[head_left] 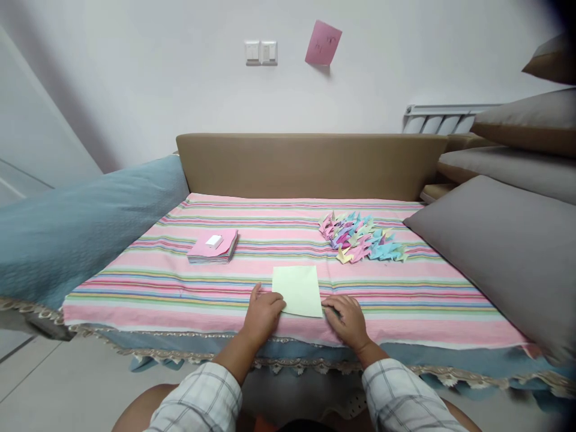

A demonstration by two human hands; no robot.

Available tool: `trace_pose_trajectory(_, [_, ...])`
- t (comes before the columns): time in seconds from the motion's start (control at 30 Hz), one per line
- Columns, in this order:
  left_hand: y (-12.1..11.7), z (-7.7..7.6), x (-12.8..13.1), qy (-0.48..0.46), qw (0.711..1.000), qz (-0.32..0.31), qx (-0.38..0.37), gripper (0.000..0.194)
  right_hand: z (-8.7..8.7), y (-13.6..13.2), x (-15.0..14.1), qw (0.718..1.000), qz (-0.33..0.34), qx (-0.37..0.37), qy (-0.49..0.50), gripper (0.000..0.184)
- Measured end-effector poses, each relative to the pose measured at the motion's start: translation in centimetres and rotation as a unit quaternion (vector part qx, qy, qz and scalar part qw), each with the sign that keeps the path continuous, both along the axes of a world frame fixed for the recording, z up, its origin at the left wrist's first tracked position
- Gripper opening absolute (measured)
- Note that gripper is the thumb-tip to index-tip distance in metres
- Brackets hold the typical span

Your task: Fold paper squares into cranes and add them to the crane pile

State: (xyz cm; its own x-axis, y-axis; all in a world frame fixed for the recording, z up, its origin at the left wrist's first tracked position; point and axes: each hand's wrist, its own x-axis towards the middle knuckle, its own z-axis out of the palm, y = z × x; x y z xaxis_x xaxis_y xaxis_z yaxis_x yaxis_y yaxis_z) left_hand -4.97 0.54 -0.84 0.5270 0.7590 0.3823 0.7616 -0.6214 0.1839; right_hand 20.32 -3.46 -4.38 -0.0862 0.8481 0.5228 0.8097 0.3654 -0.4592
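Observation:
A pale green square sheet of paper (pixel 297 290) lies in front of me on the striped cloth, its near edge slightly curved. At its left edge, my left hand (pixel 264 312) pinches the paper near the lower corner, with one finger sticking out to the side. My right hand (pixel 348 319) is at the opposite edge, fingers bent and tips at the paper's side; its grip is partly hidden. Beyond the right hand lies a pile of folded paper cranes (pixel 360 238) in pink, blue, yellow and purple. To the left is a stack of coloured paper squares (pixel 213 253), pink on top.
A small white block (pixel 214 241) rests on the stack. The pink striped cloth (pixel 148 282) covers the seat. Grey cushions (pixel 504 240) are piled on the right, a blue-covered armrest (pixel 90 216) is on the left, and a brown backrest (pixel 310 167) stands behind.

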Motion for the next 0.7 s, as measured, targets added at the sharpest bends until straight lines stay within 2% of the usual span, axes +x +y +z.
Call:
trace_pose_trajectory(0.17, [2.3,0.3,-1.2,0.000,1.000,-0.008,0.021,0.027,-0.7,0.3,0.1,1.000,-0.028,0.008,0.009,0.029])
trace_pose_trajectory(0.3, [3.3,-0.6,-1.7,-0.034,0.999,0.000,0.018,0.028,-0.8,0.6,-0.2,0.998,-0.046,0.037,-0.016,0.046])
trace_pose_trajectory(0.37, [3.4,-1.2,-1.8,-0.053,0.998,0.001,0.019,0.030,-0.5,0.9,-0.4,0.998,-0.032,0.041,-0.036,0.049])
trace_pose_trajectory(0.53, [3.5,-2.0,-1.9,-0.089,0.995,0.005,0.048,0.030,1.0,2.8,-0.3,0.995,0.043,0.037,-0.077,0.041])
trace_pose_trajectory(0.7, [3.6,-2.0,-1.9,-0.106,0.993,0.009,0.044,0.032,1.0,4.1,0.0,0.998,0.052,-0.011,-0.030,0.032])
